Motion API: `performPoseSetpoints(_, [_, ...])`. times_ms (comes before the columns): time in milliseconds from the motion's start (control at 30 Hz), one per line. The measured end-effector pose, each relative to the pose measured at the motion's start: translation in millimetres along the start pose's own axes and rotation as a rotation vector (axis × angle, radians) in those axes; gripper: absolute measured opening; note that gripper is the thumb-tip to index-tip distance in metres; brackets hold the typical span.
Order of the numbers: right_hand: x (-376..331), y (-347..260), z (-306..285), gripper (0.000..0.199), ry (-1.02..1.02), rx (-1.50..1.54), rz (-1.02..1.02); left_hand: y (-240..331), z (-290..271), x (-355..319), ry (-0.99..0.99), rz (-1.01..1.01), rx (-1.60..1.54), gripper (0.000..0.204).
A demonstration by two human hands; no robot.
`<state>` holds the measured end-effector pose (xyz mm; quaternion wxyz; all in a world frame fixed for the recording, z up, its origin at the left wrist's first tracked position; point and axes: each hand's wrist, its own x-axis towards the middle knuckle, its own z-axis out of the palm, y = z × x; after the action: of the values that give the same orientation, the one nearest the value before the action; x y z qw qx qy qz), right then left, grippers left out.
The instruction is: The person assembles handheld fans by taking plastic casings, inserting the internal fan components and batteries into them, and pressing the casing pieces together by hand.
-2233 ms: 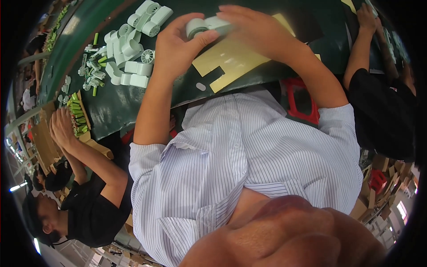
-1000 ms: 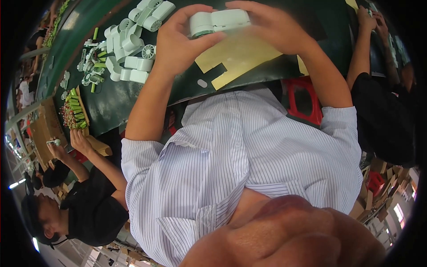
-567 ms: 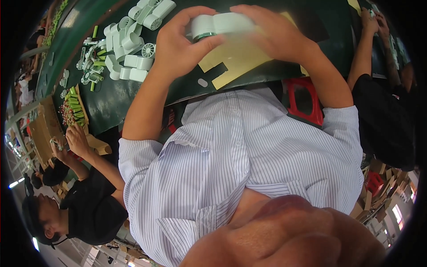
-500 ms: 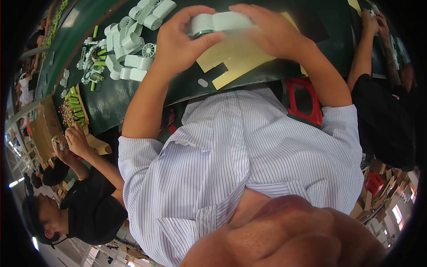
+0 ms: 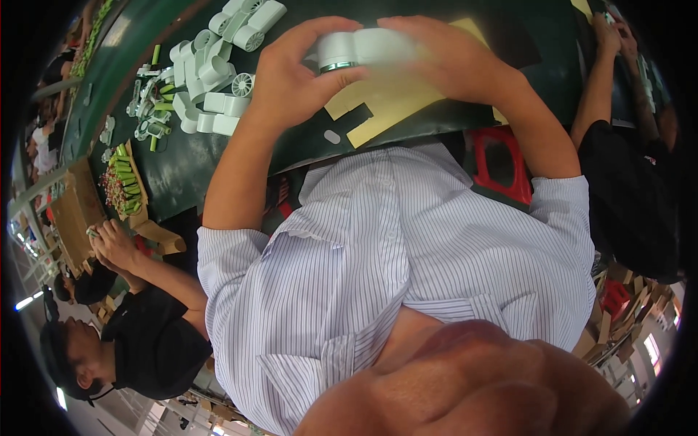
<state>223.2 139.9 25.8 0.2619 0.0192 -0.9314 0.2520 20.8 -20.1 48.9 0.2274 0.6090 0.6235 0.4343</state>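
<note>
Fingers of the left hand (image 5: 294, 80) and right hand (image 5: 443, 62) are pinching a white cylindrical part (image 5: 360, 49) between them, above yellow sheets (image 5: 396, 102) on the far green table (image 5: 189, 163); loose white parts (image 5: 214, 80) are lying left.

white cylinder part (image 5: 367, 47) looks like smooth matt plastic with a shiny metal ring, same plastic as the spare white pieces (image 5: 211, 73). Table top (image 5: 182, 160) is matt dark green, yellow sheet (image 5: 400, 98) looks like plain paper.
</note>
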Motion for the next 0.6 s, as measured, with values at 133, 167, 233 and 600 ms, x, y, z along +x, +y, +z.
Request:
performPoseSetpoints(133, [-4, -3, -4, 0.048, 0.056, -0.024, -0.056, 2, 0, 2, -0.024, -0.011, -0.072, 0.053])
performPoseSetpoints(167, [-4, 2, -2, 0.048, 0.058, -0.024, -0.055, 3, -1, 3, -0.029, -0.005, -0.055, 0.053])
performPoseSetpoints(233, [-1, 11, 5, 0.048, 0.075, -0.062, -0.02, -12, 4, 10, 0.005, -0.002, -0.045, 0.052])
performPoseSetpoints(600, [-2, -7, 3, 0.041, 0.02, 0.73, 0.483, -17, -7, 10, 0.032, -0.184, -0.592, 0.047])
